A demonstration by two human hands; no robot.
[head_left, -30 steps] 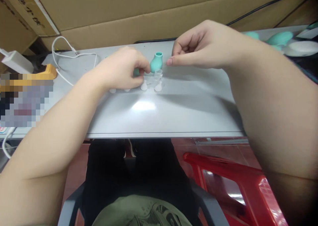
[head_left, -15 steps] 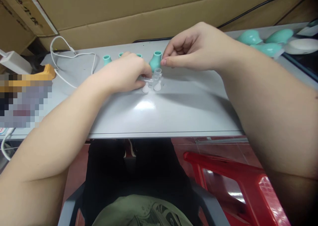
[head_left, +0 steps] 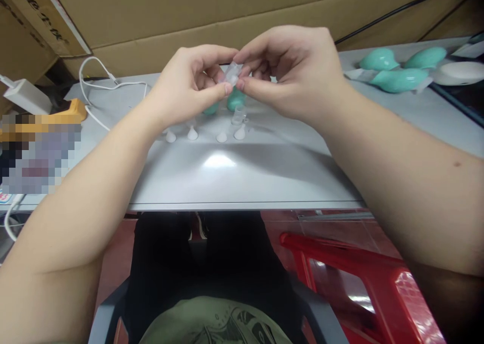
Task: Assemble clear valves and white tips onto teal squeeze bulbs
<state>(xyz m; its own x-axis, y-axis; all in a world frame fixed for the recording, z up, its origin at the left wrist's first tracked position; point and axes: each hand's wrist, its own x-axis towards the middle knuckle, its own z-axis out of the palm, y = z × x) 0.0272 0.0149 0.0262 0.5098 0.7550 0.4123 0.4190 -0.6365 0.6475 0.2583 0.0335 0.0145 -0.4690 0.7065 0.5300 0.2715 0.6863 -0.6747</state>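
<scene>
Above the desk, a small clear plastic tube-like fitting (head_left: 231, 73) is pinched between the fingertips of my left hand (head_left: 191, 79) and my right hand (head_left: 293, 69). Both hands are closed on it, and its ends are partly covered by the fingers. Below them stand a teal bulb-shaped piece (head_left: 236, 101) and part of another teal bulb (head_left: 210, 108); their tops are hidden by my hands. A second clear fitting (head_left: 239, 115) rests in front of the bulb. Several small white funnel-shaped pieces (head_left: 192, 133) sit in a row on the desk nearer to me.
More teal pieces (head_left: 403, 79) in clear film and a white oval object (head_left: 462, 72) lie at the right. A white charger (head_left: 28, 97), its cable (head_left: 93, 113) and a yellow object (head_left: 75, 111) are at left. Cardboard (head_left: 212, 11) stands behind; a red stool (head_left: 351, 263) is below right.
My left hand has lifted a clear fitting from beside the white funnels, up and slightly right. My right hand has left the teal bulb's side and met it at the fitting.
</scene>
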